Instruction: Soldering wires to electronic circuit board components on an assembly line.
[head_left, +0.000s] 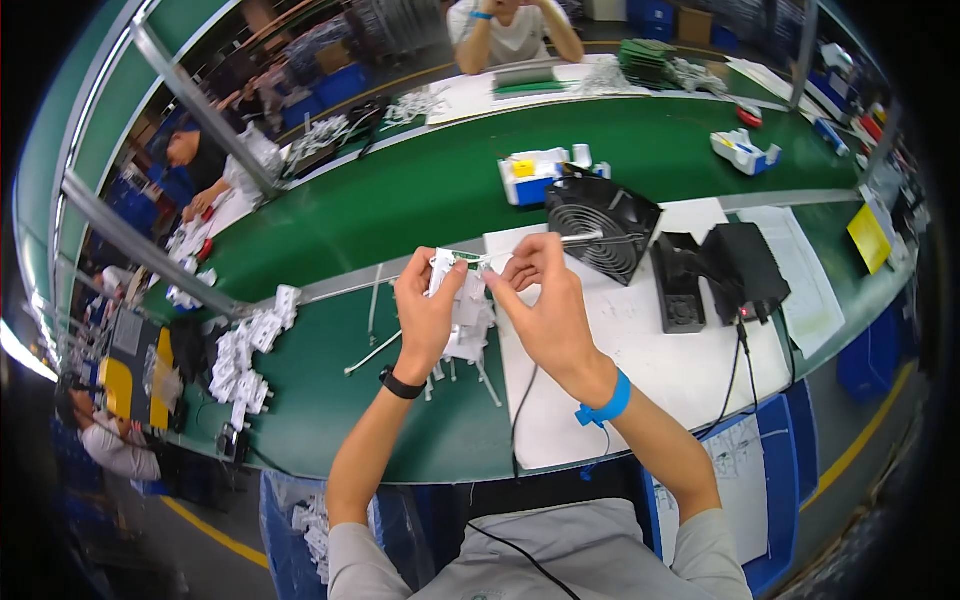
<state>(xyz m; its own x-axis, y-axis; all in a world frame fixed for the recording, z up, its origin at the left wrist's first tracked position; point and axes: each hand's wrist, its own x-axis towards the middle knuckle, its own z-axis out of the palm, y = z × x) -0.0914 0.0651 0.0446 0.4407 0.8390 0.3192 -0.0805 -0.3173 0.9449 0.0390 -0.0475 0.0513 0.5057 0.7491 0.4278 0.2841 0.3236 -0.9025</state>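
My left hand [427,312] is closed round a small white plastic part [441,268], held up above the bench. My right hand [548,318] meets the part's right side, thumb and fingertips pinched together there. What the right fingertips grip is too small to make out. A thin white strip [583,237] sticks out to the right behind the right hand. Under and behind the hands lies a pile of white parts with cables [470,340], partly hidden by them. Two loose white cables [373,352] lie left of my left hand.
A black fan [605,228] and a black power box [745,268] stand on white board [570,420] at the right. White parts [240,365] are heaped at the left. Beyond is a green belt [400,205] with a blue-white box [530,188]. Co-workers sit farther off.
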